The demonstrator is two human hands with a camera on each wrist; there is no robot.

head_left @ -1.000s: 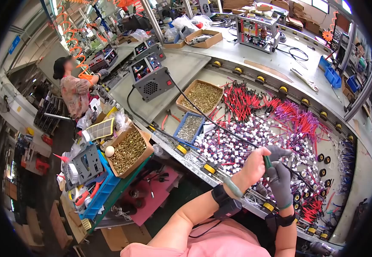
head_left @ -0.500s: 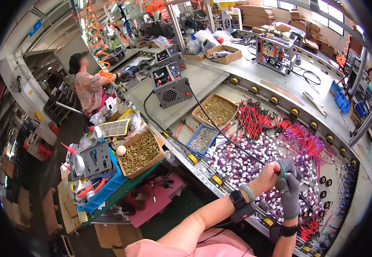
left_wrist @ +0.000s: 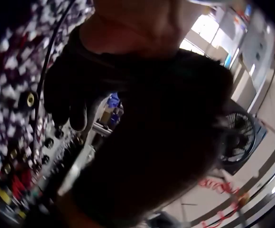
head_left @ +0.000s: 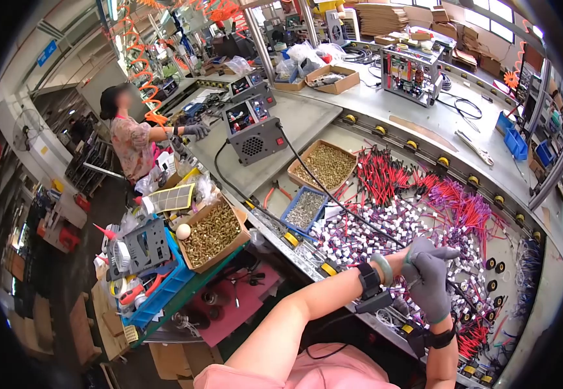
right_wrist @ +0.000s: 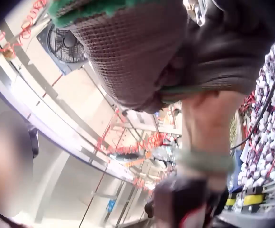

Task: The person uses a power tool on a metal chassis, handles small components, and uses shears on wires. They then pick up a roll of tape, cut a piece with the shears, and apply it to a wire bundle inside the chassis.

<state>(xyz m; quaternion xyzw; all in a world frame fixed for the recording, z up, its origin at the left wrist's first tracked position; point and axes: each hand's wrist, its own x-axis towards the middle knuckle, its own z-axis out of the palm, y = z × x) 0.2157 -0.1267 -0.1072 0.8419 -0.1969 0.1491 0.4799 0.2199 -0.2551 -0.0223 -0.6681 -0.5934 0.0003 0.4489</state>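
Note:
A grey knit glove (right_wrist: 232, 52) covers my left hand (head_left: 425, 247), with bare wrist showing below its green-edged cuff. The left fingers extend to the right, over the loose wires. My right hand (head_left: 429, 284), in a matching grey glove, grips the left glove near its cuff with curled fingers. The right wrist view shows the right hand (right_wrist: 132, 57) close up against the left wrist, which wears a pale green bangle (right_wrist: 206, 160). Both hands look dark in the left wrist view, where the left glove's fingers (left_wrist: 78, 116) hang downward.
Under the hands lies a heap of white-connector wires (head_left: 366, 227), with red wires (head_left: 385, 178) behind. A box of brass fittings (head_left: 323, 165) and a blue tray of small metal parts (head_left: 304, 209) stand left. A black cable runs from a grey machine (head_left: 255, 142). Another person (head_left: 129, 136) works far left.
The glove has come down over my bare left hand to the wrist, and my right hand has stayed at its cuff. The other person's arm has reached forward.

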